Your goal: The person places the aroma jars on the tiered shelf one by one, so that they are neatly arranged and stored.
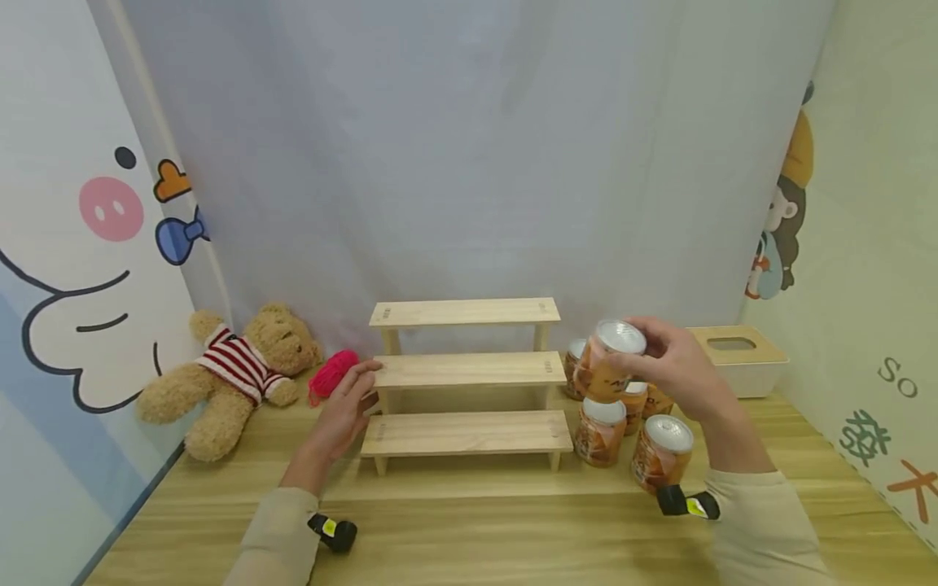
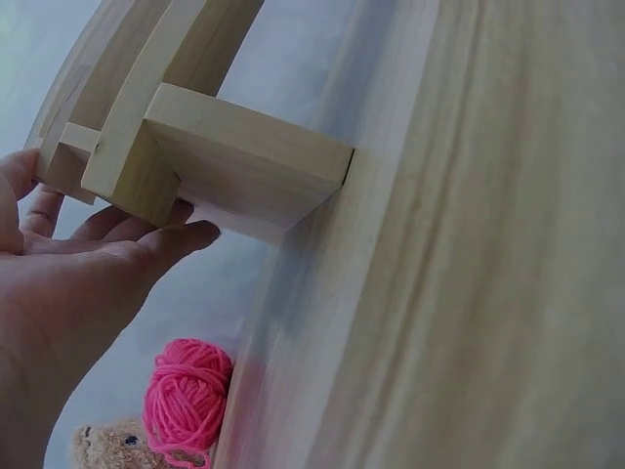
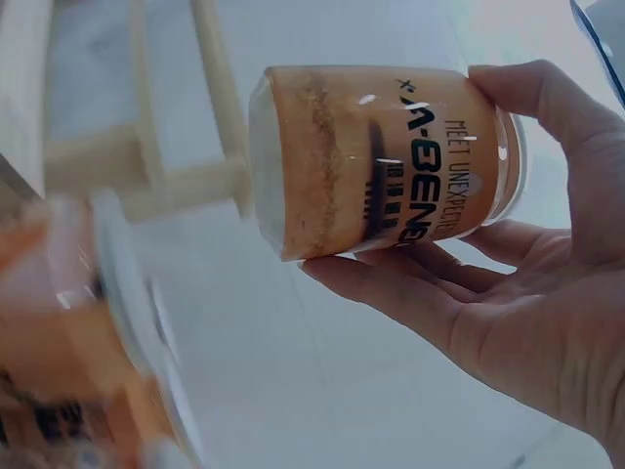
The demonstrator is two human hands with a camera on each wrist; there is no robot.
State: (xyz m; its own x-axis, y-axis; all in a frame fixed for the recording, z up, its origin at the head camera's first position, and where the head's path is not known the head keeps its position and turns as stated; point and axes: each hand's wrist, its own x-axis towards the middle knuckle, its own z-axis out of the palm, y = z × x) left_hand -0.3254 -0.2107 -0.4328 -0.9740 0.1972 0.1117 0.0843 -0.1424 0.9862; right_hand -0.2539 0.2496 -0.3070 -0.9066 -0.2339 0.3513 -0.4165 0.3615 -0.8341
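My right hand [image 1: 677,362] grips an orange-brown can [image 1: 608,362] with a silver lid, raised above other cans. Thumb and fingers wrap its lid end in the right wrist view, where the can [image 3: 381,161] lies sideways and its printed label shows. At the left end of a three-step wooden stand [image 1: 469,370], my left hand [image 1: 344,415] holds the middle step. Close up in the left wrist view, the left hand's fingers [image 2: 181,239] lie against the stand's end [image 2: 244,161], partly hidden behind the wood.
Several similar cans [image 1: 663,452] stand right of the stand, under and around my right hand. A white box with a wooden lid [image 1: 751,374] is behind them. Pink yarn [image 1: 333,374] and a teddy bear [image 1: 242,366] lie left. A pale curtain [image 1: 469,163] hangs behind.
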